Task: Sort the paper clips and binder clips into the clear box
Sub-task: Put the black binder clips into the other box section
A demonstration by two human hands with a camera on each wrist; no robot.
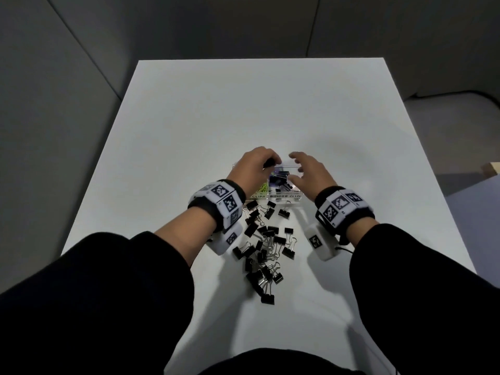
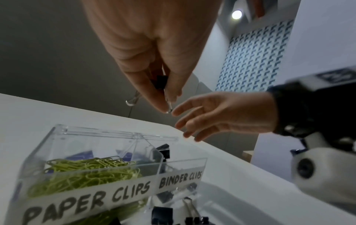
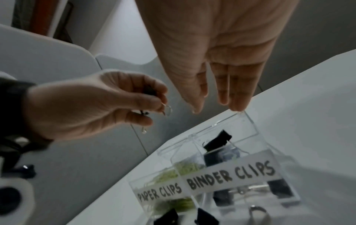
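Observation:
The clear box [image 1: 284,196] stands mid-table with two compartments labelled PAPER CLIPS and BINDER CLIPS. Green paper clips [image 2: 86,172] fill the left compartment; black binder clips [image 3: 217,141] lie in the right one. My left hand [image 1: 270,162] hovers over the box and pinches a black binder clip [image 2: 161,82], whose wire handles hang below the fingers. My right hand [image 1: 303,169] is open above the binder clip compartment, fingers straight, holding nothing. A pile of black binder clips [image 1: 263,244] lies loose on the table between my wrists, in front of the box.
The white table [image 1: 243,104] stretches bare beyond the box to its far edge. Grey floor and wall panels surround it. Both forearms wear black sleeves and wrist cameras with tag markers.

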